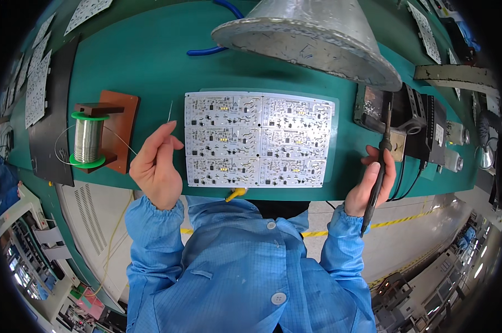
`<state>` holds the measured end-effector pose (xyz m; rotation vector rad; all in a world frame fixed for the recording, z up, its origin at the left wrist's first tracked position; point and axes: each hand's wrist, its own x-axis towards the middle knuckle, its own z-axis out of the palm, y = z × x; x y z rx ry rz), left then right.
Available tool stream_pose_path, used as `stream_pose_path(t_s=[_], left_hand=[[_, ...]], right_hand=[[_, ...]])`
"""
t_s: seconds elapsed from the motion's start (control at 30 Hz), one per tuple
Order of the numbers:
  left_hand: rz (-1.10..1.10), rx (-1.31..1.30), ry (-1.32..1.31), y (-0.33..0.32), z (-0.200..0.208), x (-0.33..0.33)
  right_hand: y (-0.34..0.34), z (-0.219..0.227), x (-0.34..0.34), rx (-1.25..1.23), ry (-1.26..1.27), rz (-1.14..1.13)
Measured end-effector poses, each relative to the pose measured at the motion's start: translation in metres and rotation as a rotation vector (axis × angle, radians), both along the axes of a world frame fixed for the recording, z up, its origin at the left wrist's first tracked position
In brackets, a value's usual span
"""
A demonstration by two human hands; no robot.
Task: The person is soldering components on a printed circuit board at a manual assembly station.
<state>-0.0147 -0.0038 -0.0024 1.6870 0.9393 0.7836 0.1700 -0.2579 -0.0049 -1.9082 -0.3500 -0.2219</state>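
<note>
A white panel of circuit boards (pixel 223 139), dotted with small components, lies flat on the green mat in front of me. Left of it, my left hand (pixel 161 166) pinches a thin solder wire (pixel 171 111) whose free end points up and away. The wire runs back to a solder spool (pixel 88 141) with green flanges on a brown stand (pixel 127 108). My right hand (pixel 376 180) is closed around the dark handle of a soldering iron (pixel 382 166), right of the panel. The iron's tip points away from me, beside the iron stand (pixel 370 111), apart from the panel.
A large metal fume hood (pixel 317 41) hangs over the far side of the mat. Blue-handled pliers (pixel 206 52) lie partly behind it. A black soldering station (pixel 431 122) and glass jars (pixel 455 133) stand at right. A black board (pixel 51 122) and more circuit panels (pixel 38 91) are at left.
</note>
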Motion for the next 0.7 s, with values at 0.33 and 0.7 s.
stream_pose_path(t_s=[0.33,0.7], left_hand=[[0.023,0.015,0.016,0.0006,-0.0012,0.0005],[0.035,-0.184,-0.022,0.0021,-0.0022,0.0082]], right_hand=[[-0.0050,-0.0016,-0.0012,0.028,-0.010,0.004],[-0.0020,0.0026,0.0033,0.026,0.087,-0.010]])
